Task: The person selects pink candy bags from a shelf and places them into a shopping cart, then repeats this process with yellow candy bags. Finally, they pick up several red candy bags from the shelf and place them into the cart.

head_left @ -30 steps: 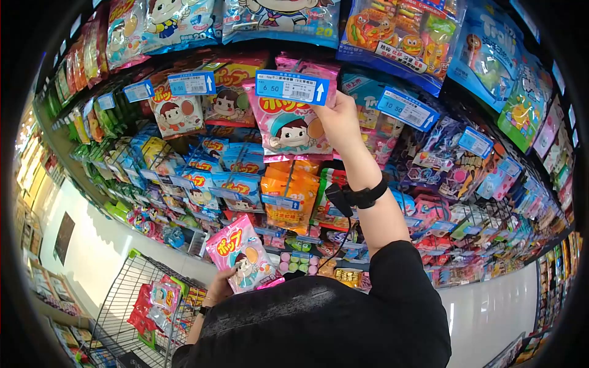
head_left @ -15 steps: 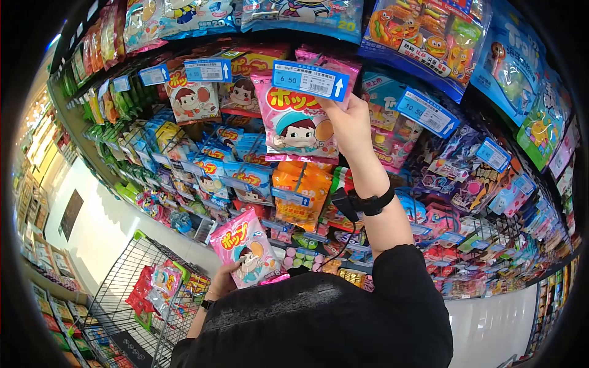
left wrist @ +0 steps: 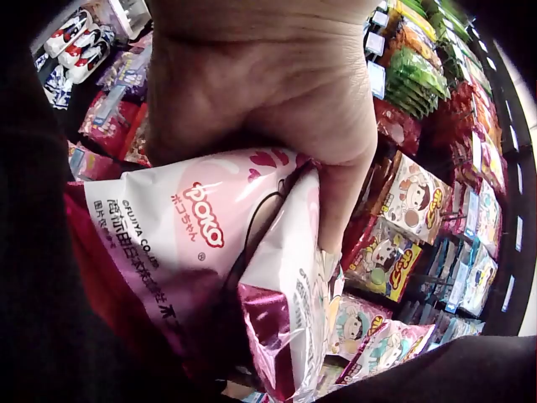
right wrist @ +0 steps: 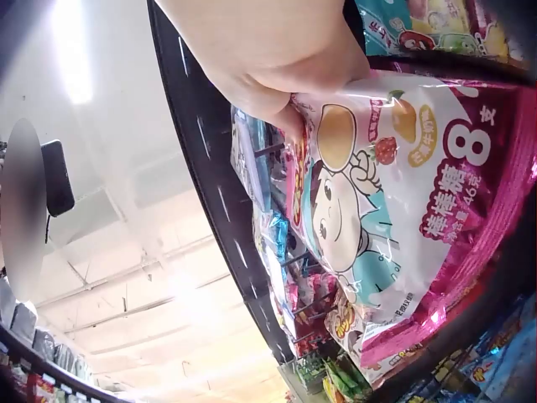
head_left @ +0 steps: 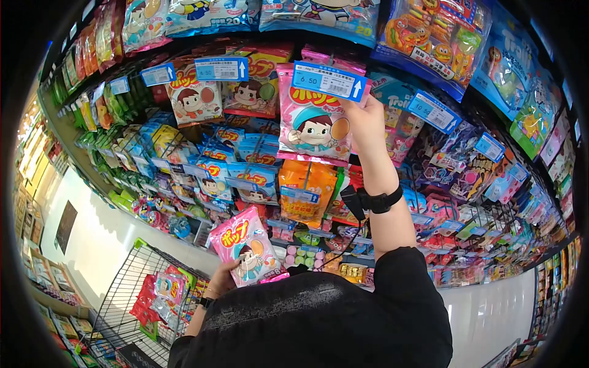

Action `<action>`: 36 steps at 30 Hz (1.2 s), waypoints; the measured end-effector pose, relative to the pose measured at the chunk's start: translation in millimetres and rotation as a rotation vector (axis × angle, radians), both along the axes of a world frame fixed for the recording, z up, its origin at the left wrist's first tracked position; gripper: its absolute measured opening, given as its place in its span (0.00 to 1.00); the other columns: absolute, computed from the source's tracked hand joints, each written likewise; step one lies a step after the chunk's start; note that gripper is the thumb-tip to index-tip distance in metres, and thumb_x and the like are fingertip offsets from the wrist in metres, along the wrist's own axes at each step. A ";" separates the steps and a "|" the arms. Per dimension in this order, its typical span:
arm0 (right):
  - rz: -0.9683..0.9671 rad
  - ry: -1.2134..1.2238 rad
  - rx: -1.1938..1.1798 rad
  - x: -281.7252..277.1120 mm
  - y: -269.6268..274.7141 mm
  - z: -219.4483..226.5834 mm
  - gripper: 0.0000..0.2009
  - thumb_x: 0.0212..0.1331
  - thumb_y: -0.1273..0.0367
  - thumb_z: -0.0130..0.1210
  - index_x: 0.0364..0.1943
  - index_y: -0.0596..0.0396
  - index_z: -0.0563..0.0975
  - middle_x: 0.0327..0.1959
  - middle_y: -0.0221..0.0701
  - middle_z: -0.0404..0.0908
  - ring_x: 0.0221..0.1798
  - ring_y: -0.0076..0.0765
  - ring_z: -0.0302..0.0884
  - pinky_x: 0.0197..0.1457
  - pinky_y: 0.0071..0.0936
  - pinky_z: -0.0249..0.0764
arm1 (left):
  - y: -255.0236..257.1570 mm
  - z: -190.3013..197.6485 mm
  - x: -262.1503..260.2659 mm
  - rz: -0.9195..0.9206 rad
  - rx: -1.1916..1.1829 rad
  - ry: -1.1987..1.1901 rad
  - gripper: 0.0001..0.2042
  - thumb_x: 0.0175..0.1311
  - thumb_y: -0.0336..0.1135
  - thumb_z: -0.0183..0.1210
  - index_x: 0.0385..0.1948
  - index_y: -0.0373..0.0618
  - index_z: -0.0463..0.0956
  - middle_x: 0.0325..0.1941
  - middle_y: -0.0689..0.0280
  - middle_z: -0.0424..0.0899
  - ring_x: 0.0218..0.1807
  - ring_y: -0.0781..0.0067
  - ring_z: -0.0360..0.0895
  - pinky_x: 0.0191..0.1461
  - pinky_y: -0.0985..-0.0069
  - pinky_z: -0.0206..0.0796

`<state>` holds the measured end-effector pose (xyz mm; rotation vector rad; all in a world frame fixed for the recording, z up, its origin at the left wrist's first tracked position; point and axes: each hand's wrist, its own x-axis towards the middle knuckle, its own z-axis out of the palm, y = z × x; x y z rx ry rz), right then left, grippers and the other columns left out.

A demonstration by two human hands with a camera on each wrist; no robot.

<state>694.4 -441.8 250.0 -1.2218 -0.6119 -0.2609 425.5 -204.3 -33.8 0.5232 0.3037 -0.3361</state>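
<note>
In the head view the right hand [head_left: 368, 126] pinches the upper right edge of a pink candy bag [head_left: 316, 132] hanging on the shelf rack, beside a blue price tag [head_left: 329, 80] marked 6.50. Low in that view, the left hand [head_left: 223, 279] grips a similar pink bag [head_left: 245, 248], held up by its lower left side. The left wrist view shows the left hand [left wrist: 268, 84] above pink and white packaging [left wrist: 168, 227]. Seen from the right wrist, the right hand [right wrist: 277, 59] has its thumb and fingers at the top of the bag [right wrist: 361, 201].
A wire shopping cart [head_left: 123, 279] with several bags [head_left: 161, 294] in it stands at the lower left. Rows of hanging candy bags fill the rack, including orange bags [head_left: 307, 190] below the right hand and large blue bags [head_left: 319, 18] above. Pale floor [head_left: 485, 306] shows at the lower right.
The head view has shifted, so the rack and the right hand appear farther right. Both hands keep their hold on the pink bags.
</note>
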 end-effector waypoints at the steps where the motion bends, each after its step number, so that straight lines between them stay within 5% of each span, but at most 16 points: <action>1: -0.004 -0.002 -0.002 -0.1 0.4 -0.1 0.09 0.56 0.72 0.54 0.38 0.62 0.77 0.36 0.31 0.80 0.37 0.22 0.75 0.40 0.19 0.69 | 4.1 -0.7 0.1 -0.004 -0.002 -0.002 0.26 0.55 0.38 0.53 0.55 0.34 0.61 0.51 0.54 0.74 0.50 0.59 0.74 0.56 0.64 0.65; 13: -0.156 0.099 -0.022 -3.2 2.2 -0.7 0.08 0.55 0.71 0.55 0.37 0.62 0.76 0.34 0.31 0.80 0.33 0.24 0.76 0.33 0.20 0.71 | 50.2 -19.8 -5.7 -0.026 0.032 -0.051 0.24 0.57 0.35 0.53 0.54 0.31 0.63 0.50 0.53 0.74 0.50 0.62 0.75 0.56 0.67 0.66; 19: -0.091 0.027 0.137 -15.5 7.5 -1.8 0.08 0.55 0.74 0.54 0.37 0.64 0.75 0.37 0.33 0.79 0.37 0.26 0.76 0.39 0.22 0.70 | 74.1 -26.3 -11.4 -0.050 0.048 -0.055 0.23 0.57 0.34 0.53 0.53 0.31 0.63 0.49 0.54 0.75 0.48 0.62 0.76 0.55 0.67 0.67; 27: -0.176 0.133 0.043 -10.2 5.6 -11.5 0.11 0.55 0.75 0.53 0.42 0.65 0.74 0.42 0.34 0.78 0.44 0.27 0.75 0.48 0.24 0.68 | 103.8 -24.0 -20.8 -0.064 0.071 -0.048 0.23 0.55 0.32 0.56 0.52 0.32 0.63 0.49 0.55 0.75 0.47 0.62 0.76 0.53 0.65 0.69; 30: -0.124 -0.023 -0.053 -15.0 9.9 -16.3 0.12 0.58 0.75 0.49 0.46 0.63 0.72 0.47 0.33 0.76 0.50 0.28 0.71 0.55 0.25 0.65 | 111.9 -20.5 -23.5 -0.050 0.078 -0.077 0.23 0.55 0.32 0.57 0.52 0.32 0.63 0.48 0.55 0.76 0.47 0.62 0.76 0.53 0.65 0.69; 36: -0.151 0.011 0.137 -18.4 18.3 -7.1 0.10 0.59 0.72 0.49 0.44 0.59 0.73 0.44 0.31 0.77 0.46 0.27 0.73 0.49 0.24 0.68 | 136.2 -39.4 -26.9 -0.082 0.104 -0.066 0.23 0.55 0.32 0.57 0.52 0.32 0.63 0.48 0.55 0.76 0.47 0.62 0.76 0.53 0.65 0.69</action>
